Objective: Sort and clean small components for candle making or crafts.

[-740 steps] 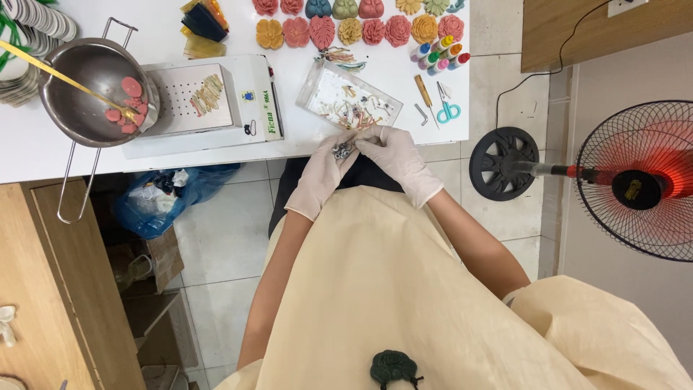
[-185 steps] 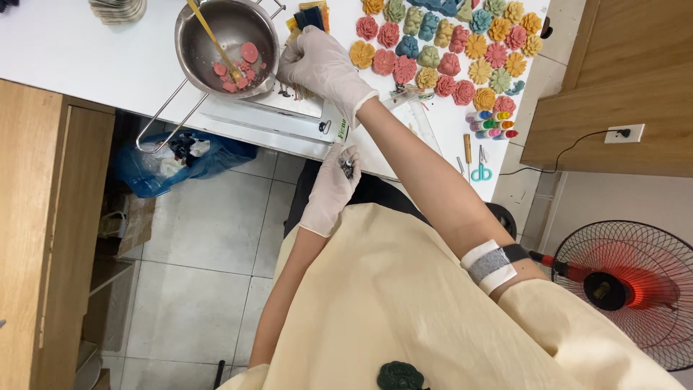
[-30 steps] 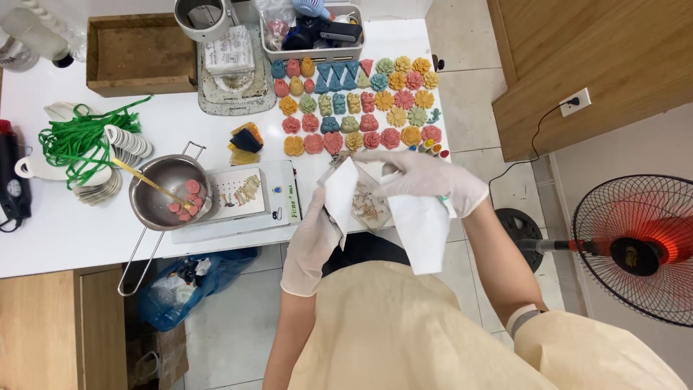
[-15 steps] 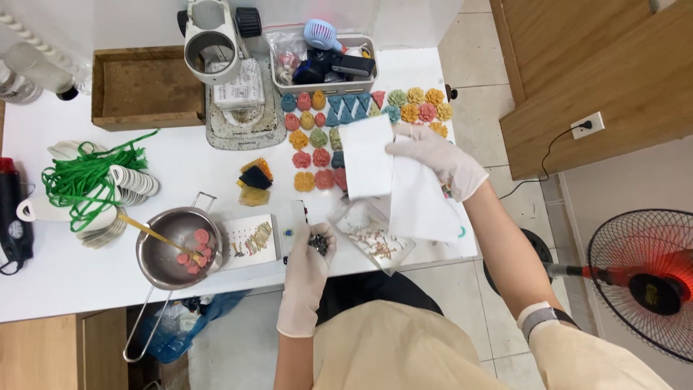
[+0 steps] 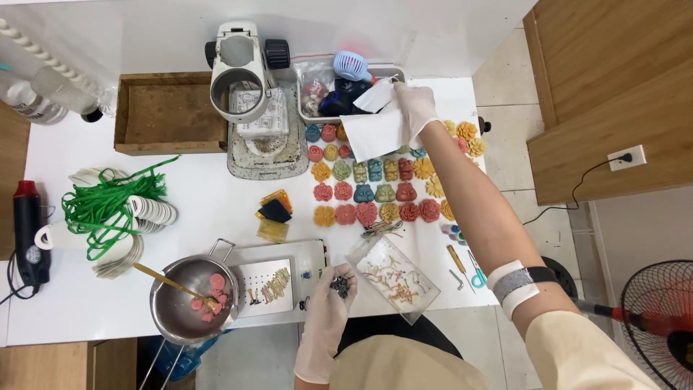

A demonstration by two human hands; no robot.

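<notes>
**Two gloved hands, busy on the white table**

We saw the right hand (image 5: 417, 108) stretched far over the table (image 5: 195, 195), its grip closed on a white paper tissue (image 5: 375, 126) above the rows of colourful clay shapes (image 5: 375, 191). The left hand (image 5: 328, 318) stayed near the table edge, its grip pinching small dark bits (image 5: 339, 287) beside a clear plastic tray (image 5: 393, 278).
</notes>
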